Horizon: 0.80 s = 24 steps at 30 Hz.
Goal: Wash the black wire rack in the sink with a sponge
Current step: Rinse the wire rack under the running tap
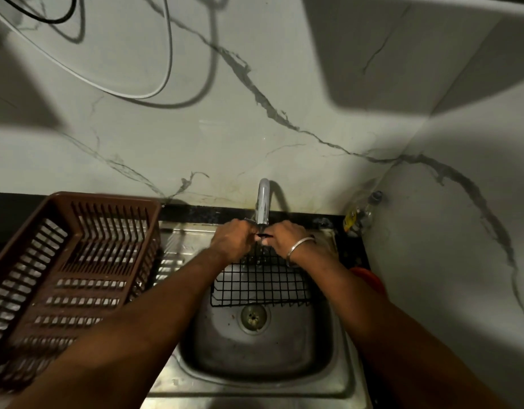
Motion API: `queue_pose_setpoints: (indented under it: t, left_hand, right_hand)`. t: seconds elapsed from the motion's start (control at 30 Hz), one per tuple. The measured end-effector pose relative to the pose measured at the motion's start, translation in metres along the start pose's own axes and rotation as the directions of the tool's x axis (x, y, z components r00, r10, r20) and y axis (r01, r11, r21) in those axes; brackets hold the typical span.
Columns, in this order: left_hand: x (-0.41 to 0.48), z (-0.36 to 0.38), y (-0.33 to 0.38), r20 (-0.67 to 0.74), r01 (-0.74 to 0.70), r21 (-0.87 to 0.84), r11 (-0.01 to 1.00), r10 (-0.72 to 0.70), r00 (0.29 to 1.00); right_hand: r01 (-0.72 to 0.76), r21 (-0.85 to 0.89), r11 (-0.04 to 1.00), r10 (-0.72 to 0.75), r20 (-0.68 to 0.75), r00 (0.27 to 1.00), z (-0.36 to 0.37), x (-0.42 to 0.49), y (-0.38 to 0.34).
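Black wire rack [262, 283]: stands tilted in the steel sink [255, 364], lower edge near the drain [253, 318], upper edge raised under the tap [263, 202]. Water falls from the spout onto its top edge.

Left hand [232, 239]: at the rack's upper edge, left of the spout; fingers curled, seemingly around the top wire.

Right hand [286, 239]: at the same edge, right of the spout; fingers [265, 240] bent together on the top wire. A metal bangle [300, 246] circles the wrist.

Both forearms cross over the basin and hide the rack's side edges.

Brown plastic dish basket [69, 273]: on the bench left of the sink, slatted walls, just beside the left forearm.

Bottle [362, 212]: back right corner, against the marbled wall [196, 128].

Red item [370, 278]: right of the sink, mostly hidden behind the right forearm.

Cables [131, 90]: looped on the wall above.
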<state>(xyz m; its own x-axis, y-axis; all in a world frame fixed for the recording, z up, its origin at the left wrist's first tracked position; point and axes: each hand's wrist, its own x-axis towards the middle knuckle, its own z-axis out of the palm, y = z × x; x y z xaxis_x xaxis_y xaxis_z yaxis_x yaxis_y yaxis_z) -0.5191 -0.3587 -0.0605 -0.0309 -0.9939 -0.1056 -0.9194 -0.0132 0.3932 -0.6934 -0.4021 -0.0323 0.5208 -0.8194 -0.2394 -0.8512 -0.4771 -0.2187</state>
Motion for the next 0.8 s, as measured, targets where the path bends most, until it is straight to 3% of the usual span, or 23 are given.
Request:
queue_pose_setpoints:
  t: [0.1,0.2,0.33,0.4,0.47,0.53,0.6,0.67,0.8]
  left_hand:
    - [0.003,-0.004,-0.001,0.036,0.007,-0.062,0.998,-0.005,0.999]
    - [0.003,-0.01,-0.002,0.07,-0.021,0.047,0.999,0.018,0.997]
    - [0.006,-0.013,0.007,0.034,-0.02,0.161,0.987,0.015,0.999]
    - [0.005,-0.011,-0.001,0.057,0.002,0.033,0.999,-0.003,0.998]
    - [0.0,-0.008,-0.015,0.089,0.064,-0.259,0.964,-0.042,0.995]
    - [-0.01,-0.007,-0.021,0.12,0.142,-0.587,0.797,-0.088,0.989]
    - [-0.017,-0.004,-0.016,0.123,0.183,-0.758,0.626,-0.139,0.983]
    - [-0.015,-0.001,-0.009,0.078,0.175,-0.777,0.604,-0.184,0.98]
    - [-0.007,-0.003,-0.006,0.04,0.174,-0.651,0.738,-0.195,0.98]
  right_hand:
    - [-0.031,0.01,0.999,0.031,-0.04,0.999,-0.002,-0.001,0.008]
    - [-0.056,0.083,0.995,0.057,-0.008,0.998,0.004,-0.005,0.011]
    - [0.023,0.094,0.995,-0.023,0.003,1.0,0.016,-0.002,-0.004]
    - [0.002,0.017,1.0,-0.001,-0.014,1.0,0.015,-0.001,0.0]
    - [-0.052,0.009,0.999,0.052,-0.03,0.998,0.016,-0.002,0.009]
    - [-0.085,0.052,0.995,0.087,-0.046,0.995,0.02,-0.002,0.015]
    - [-0.11,0.099,0.989,0.116,-0.057,0.992,0.024,-0.002,0.011]
    - [-0.105,0.16,0.981,0.116,-0.059,0.991,0.029,-0.002,0.003]
    - [-0.069,0.274,0.959,0.093,-0.078,0.993,0.034,0.001,-0.016]
